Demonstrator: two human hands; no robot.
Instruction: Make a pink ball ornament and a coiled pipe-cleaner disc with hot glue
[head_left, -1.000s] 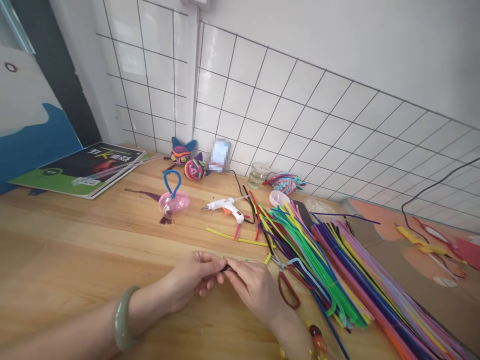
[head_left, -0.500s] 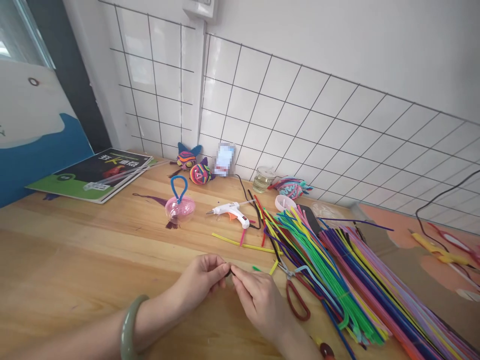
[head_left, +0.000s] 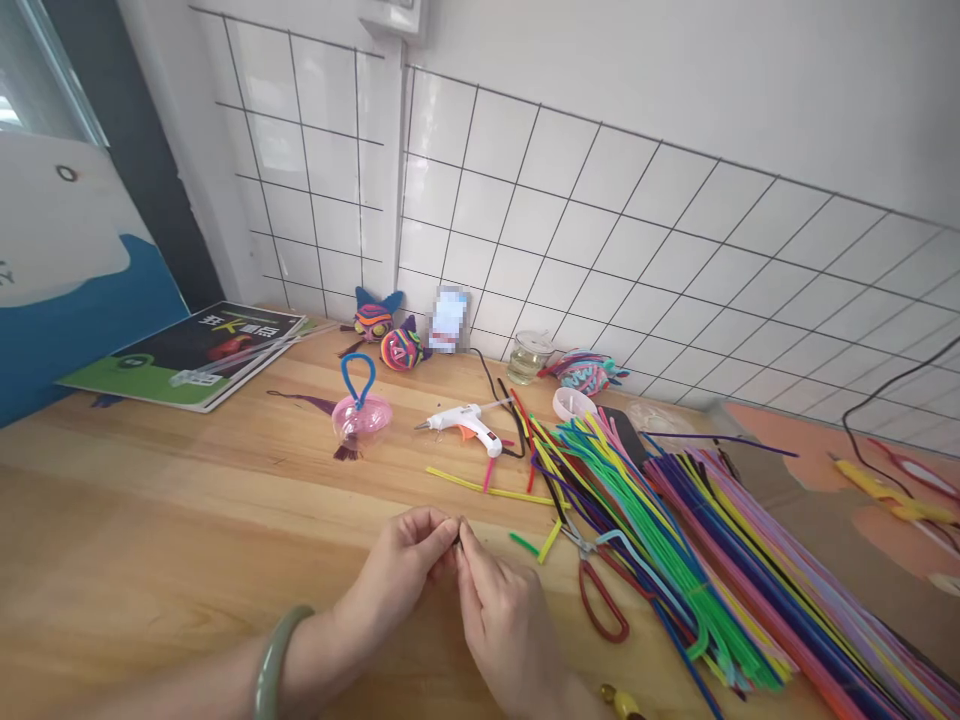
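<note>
My left hand [head_left: 412, 550] and my right hand [head_left: 499, 600] meet above the wooden table, fingertips pinched together. Between them is a small black piece of pipe cleaner [head_left: 457, 540], mostly covered by the fingers. Just right of my hands lie a short green pipe cleaner [head_left: 523, 544] and a bent yellow one [head_left: 551, 541]. Scissors with dark red handles [head_left: 602, 602] rest beside a large bundle of coloured pipe cleaners [head_left: 675, 560]. Beyond my hands is a white glue gun [head_left: 469, 425]. A pink clear dish [head_left: 361, 418] with a blue pipe cleaner loop [head_left: 358, 380] stands at the left.
Two striped animal-shaped crafts [head_left: 379, 318] and a phone [head_left: 448, 318] stand by the wire grid wall. A glass jar [head_left: 529, 357] and a white round lid [head_left: 574, 404] are to their right. A magazine [head_left: 195, 355] lies far left. A yellow glue gun [head_left: 889, 492] is far right.
My right hand has turned more upright and its fingertips have closed in on the left ones, around the black piece. The view has shifted slightly; the table things stay put.
</note>
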